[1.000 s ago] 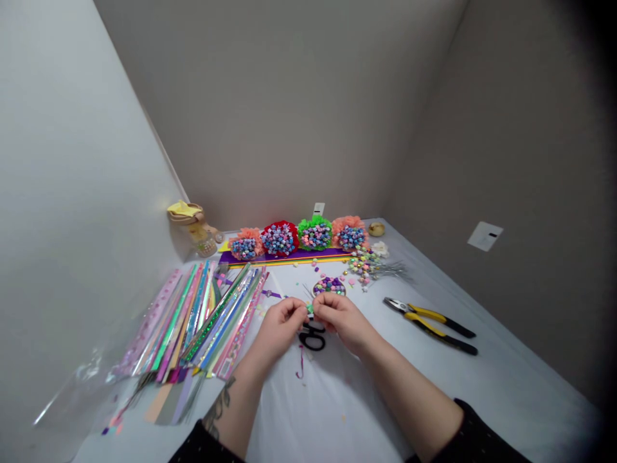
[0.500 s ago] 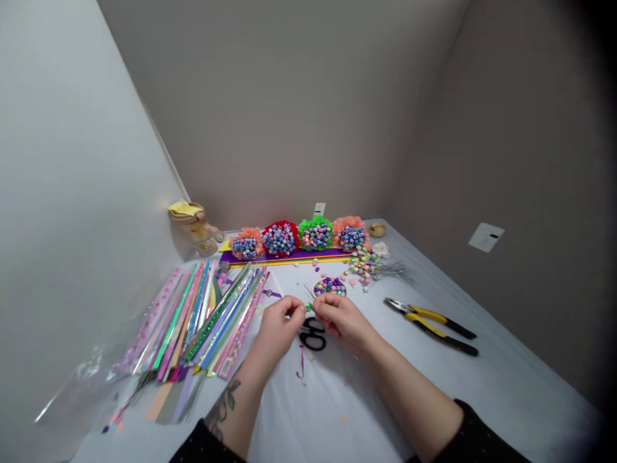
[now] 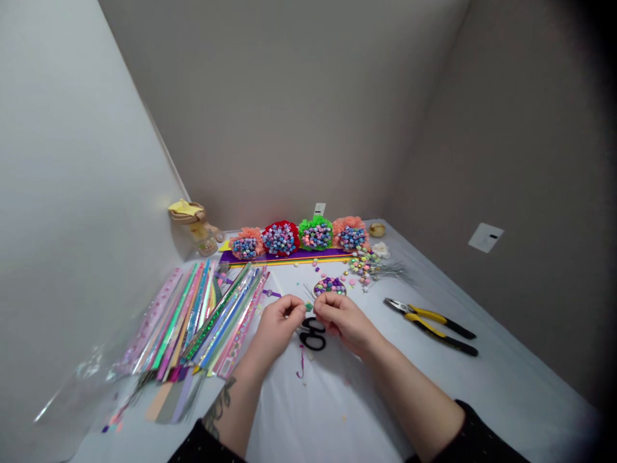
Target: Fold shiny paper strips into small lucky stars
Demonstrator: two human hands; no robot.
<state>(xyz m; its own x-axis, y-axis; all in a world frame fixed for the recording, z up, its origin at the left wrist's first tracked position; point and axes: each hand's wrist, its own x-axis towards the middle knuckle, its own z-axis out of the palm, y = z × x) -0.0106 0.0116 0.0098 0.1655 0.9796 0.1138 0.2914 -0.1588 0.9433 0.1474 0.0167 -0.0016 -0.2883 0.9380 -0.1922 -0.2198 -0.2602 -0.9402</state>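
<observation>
Both hands, left hand (image 3: pixel 277 325) and right hand (image 3: pixel 340 316), pinch a tiny green piece (image 3: pixel 308 307); white table (image 3: pixel 482 392), grey corner walls.

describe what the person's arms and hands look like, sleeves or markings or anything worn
Both hands are bare, with no gloves and no rings or watch that can be made out. The left hand leads to a bare forearm with a dark tattoo near the elbow. The right hand also has a bare forearm. Dark black sleeves are pushed up to the elbows on both arms.
</observation>
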